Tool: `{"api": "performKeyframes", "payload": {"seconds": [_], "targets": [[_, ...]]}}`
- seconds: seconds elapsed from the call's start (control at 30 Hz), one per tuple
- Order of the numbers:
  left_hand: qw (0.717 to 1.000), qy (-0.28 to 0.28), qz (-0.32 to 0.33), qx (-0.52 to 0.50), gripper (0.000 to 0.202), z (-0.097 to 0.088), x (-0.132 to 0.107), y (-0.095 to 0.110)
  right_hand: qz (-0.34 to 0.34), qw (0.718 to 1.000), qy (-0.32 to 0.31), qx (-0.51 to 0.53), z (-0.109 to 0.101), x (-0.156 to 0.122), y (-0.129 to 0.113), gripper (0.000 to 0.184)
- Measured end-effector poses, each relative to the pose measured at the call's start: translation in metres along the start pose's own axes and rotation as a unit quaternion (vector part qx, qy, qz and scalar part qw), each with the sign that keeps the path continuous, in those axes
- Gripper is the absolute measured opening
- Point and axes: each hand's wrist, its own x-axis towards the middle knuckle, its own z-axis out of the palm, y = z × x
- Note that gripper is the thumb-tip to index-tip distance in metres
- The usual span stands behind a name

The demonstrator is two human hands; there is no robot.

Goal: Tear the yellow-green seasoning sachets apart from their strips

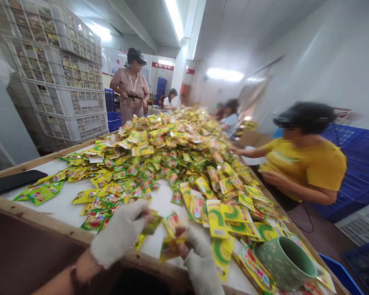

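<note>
My left hand, in a white fingerless glove, pinches a small yellow-green packet over the near edge of the table. To its right my right hand, gloved the same way, has its fingers closed on another yellow packet. A packet with a red fruit print rises just behind those fingers; whether it is held too cannot be told. Beyond both hands a large heap of packets covers the table, small green ones and flat yellow ones mixed. Motion blurs the fingertips somewhat.
A green flowered mug lies tilted at the near right. The wooden table rim runs along my front. A black flat object rests at left. Stacked white crates stand behind it. A yellow-shirted person works at right; another person stands opposite.
</note>
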Motion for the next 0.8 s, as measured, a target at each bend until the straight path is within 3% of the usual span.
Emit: {"api": "performKeyframes", "payload": {"seconds": [0.17,0.23,0.3,0.4,0.47,0.53,0.67,0.8], "targets": [[0.954,-0.066,-0.056,-0.286,0.022,0.064,-0.027,0.008,-0.035,0.998,0.045,-0.03,0.009,0.007,0.003,0.045],[0.933,-0.079,-0.047,-0.348,0.022,0.078,-0.028,0.009,-0.046,0.995,0.077,-0.036,0.008,0.007,0.009,0.044],[0.933,-0.077,-0.029,-0.349,0.02,0.083,-0.024,0.012,-0.054,0.993,0.097,-0.048,0.004,0.007,0.017,0.045],[0.972,-0.039,0.025,-0.232,0.015,0.079,-0.014,0.017,-0.036,0.994,0.076,-0.075,-0.007,0.008,0.026,0.051],[0.993,-0.007,0.057,-0.103,0.016,0.073,-0.007,0.018,0.0,0.995,0.054,-0.081,-0.017,0.013,0.03,0.052],[0.998,-0.01,0.047,0.044,0.02,0.069,-0.002,0.016,-0.003,0.994,0.068,-0.085,-0.029,0.019,0.029,0.05],[0.954,-0.099,-0.046,0.279,0.035,0.068,0.008,0.008,-0.034,0.977,0.117,-0.175,-0.039,0.03,0.015,0.037],[0.934,-0.146,-0.042,0.324,0.039,0.071,0.028,0.013,0.003,0.967,0.03,-0.255,-0.026,0.026,0.003,0.036]]}}
